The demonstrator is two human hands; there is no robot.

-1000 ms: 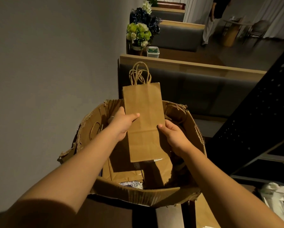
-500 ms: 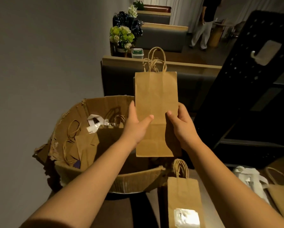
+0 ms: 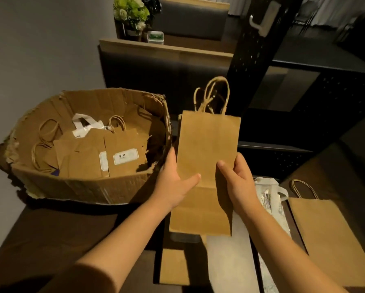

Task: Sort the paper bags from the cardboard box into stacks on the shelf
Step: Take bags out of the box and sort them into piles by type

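A narrow brown paper bag with twisted handles hangs flat in front of me, held at its lower half by both hands. My left hand grips its left edge, thumb across the front. My right hand grips the right edge. The torn cardboard box sits to the left on the dark surface, with several brown bags and a white bag inside. Below the held bag lies another brown bag, mostly hidden. A larger brown bag lies flat at the right.
White bags lie between the two brown stacks. A black perforated shelf frame with a hook stands behind. Bench backs and a flower pot are farther back. The grey wall is on the left.
Both hands carried the bag out of the box and to the right, then lower, over the bags lying on the dark surface. The view has swung right and down.
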